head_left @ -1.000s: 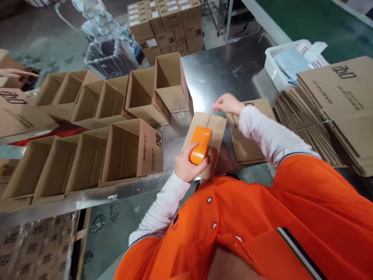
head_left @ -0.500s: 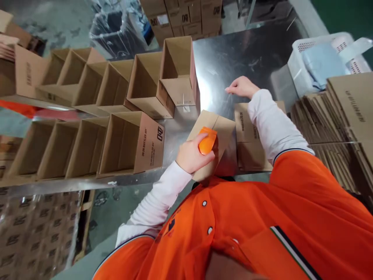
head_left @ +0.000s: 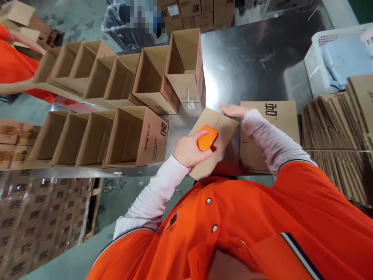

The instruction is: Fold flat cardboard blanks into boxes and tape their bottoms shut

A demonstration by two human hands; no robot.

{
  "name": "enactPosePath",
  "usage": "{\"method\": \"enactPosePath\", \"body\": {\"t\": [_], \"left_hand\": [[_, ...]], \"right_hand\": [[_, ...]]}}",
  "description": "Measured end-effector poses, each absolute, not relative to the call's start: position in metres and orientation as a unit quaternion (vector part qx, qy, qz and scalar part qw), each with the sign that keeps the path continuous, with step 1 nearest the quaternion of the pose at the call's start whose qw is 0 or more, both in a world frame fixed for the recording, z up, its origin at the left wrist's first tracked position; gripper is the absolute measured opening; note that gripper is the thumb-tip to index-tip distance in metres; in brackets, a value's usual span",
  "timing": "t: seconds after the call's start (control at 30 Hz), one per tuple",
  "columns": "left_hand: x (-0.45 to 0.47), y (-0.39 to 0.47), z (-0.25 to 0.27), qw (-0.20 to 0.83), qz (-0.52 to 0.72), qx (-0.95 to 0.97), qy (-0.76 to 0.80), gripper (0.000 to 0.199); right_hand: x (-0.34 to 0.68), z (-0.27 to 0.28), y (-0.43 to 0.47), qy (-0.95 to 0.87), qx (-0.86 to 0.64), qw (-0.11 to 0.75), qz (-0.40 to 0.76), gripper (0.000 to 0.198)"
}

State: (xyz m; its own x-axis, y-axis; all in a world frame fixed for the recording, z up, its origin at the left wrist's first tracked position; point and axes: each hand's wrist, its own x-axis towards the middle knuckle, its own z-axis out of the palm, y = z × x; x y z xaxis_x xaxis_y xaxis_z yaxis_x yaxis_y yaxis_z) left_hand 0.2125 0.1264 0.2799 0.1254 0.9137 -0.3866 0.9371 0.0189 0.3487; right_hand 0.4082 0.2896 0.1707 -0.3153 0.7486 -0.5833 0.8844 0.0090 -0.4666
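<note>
Having come down from over bare metal, the right hand is now at the far edge of a carton, fingers stretched out instead of pinched; contact with the cardboard cannot be told. Smooth and rounded, the orange tool is gripped in the left hand, over the carton's flaps near their straight seam. Just right, a matte printed carton lies partly beneath the right sleeve. Scuffed, shiny steel forms the table. Leftward stand open rectangular cartons, brown inner walls showing; rightward, flattened cartons sit near a perforated white basket holding pale-blue material.
</note>
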Motion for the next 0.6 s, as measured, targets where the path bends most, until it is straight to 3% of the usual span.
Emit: {"method": "enactPosePath", "body": {"t": [0.23,0.43,0.53,0.6], "left_hand": [[0.2,0.115,0.283,0.298,0.007,0.686,0.663,0.075],[0.115,-0.03,0.29,0.352,-0.057,0.623,0.696,0.077],[0.09,-0.092,0.268,0.351,-0.174,0.564,0.727,0.073],[0.093,-0.1,0.246,0.353,-0.163,0.53,0.753,0.069]], "right_hand": [[0.373,0.176,0.267,0.752,0.596,0.073,-0.273,0.091],[0.375,0.18,0.268,0.759,0.594,0.098,-0.25,0.088],[0.374,0.179,0.27,0.764,0.589,0.106,-0.241,0.092],[0.373,0.18,0.271,0.762,0.59,0.116,-0.238,0.093]]}}
